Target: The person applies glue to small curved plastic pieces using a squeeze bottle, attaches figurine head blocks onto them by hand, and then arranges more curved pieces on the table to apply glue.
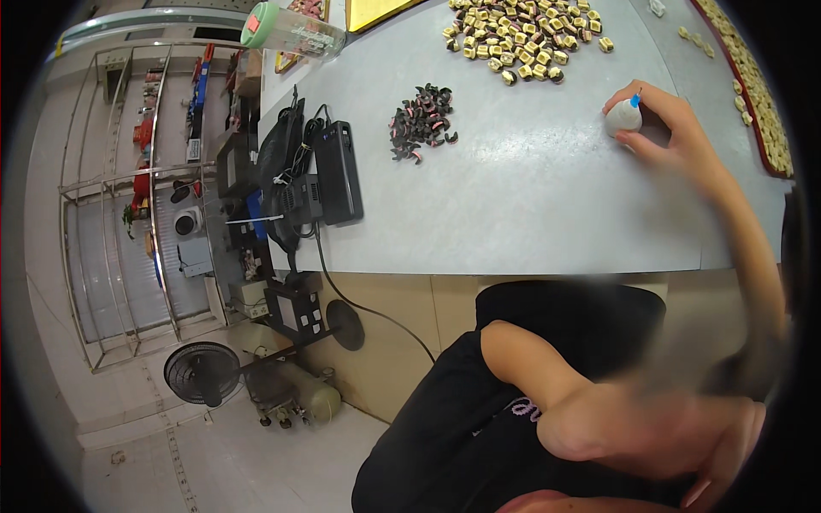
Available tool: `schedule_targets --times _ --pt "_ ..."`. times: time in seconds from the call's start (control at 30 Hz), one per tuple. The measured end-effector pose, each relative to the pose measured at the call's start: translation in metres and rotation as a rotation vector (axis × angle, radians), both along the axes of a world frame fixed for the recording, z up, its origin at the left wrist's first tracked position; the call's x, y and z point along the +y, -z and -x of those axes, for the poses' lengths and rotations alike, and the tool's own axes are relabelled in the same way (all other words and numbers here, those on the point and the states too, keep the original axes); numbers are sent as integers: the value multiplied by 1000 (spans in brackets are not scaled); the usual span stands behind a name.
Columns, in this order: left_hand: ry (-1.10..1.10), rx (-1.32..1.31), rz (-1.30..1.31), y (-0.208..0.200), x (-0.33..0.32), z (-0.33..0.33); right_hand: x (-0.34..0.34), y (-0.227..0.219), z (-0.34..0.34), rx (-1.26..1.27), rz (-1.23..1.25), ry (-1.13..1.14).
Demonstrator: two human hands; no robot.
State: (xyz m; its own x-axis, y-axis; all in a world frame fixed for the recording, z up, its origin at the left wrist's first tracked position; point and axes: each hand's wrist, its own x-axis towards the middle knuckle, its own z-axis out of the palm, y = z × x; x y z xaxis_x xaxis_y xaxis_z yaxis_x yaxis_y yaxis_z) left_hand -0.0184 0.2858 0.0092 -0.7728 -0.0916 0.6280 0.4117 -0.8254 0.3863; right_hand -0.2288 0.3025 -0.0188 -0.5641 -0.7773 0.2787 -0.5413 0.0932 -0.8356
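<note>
My right hand [680,132] is closed around a small white squeeze bottle [623,120] with a narrow blue tip. The bottle is over the right part of the grey table [513,214], its tip pointing up; whether its base touches the surface I cannot tell. My left hand [684,432] is close to the camera at the lower right, below the table edge, blurred, with its fingers partly hidden. Far from me lies a pile of small yellow-and-brown block-like pieces [530,38]. Left of the middle sits a smaller heap of black curved pieces with pink edges [422,124].
A red-rimmed tray [759,141] full of pale pieces lines the right side. A clear jar [308,36] with a green lid lies at the far left. Nearer are a black box [339,175] and cables. A fan [203,374] and a tank [316,402] stand on the floor.
</note>
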Motion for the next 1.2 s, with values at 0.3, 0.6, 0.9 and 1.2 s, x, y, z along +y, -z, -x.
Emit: schedule_targets --times 0.3,0.6,0.9,1.2 --pt "43 31 -20 0 3 4 2 2 -1 -29 5 -12" --pt "81 63 -43 1 12 9 1 4 2 -26 -4 -3" --pt "130 93 -73 -6 9 8 1 4 0 -4 4 -9" --pt "175 124 -113 -11 7 12 2 5 3 13 11 -30"
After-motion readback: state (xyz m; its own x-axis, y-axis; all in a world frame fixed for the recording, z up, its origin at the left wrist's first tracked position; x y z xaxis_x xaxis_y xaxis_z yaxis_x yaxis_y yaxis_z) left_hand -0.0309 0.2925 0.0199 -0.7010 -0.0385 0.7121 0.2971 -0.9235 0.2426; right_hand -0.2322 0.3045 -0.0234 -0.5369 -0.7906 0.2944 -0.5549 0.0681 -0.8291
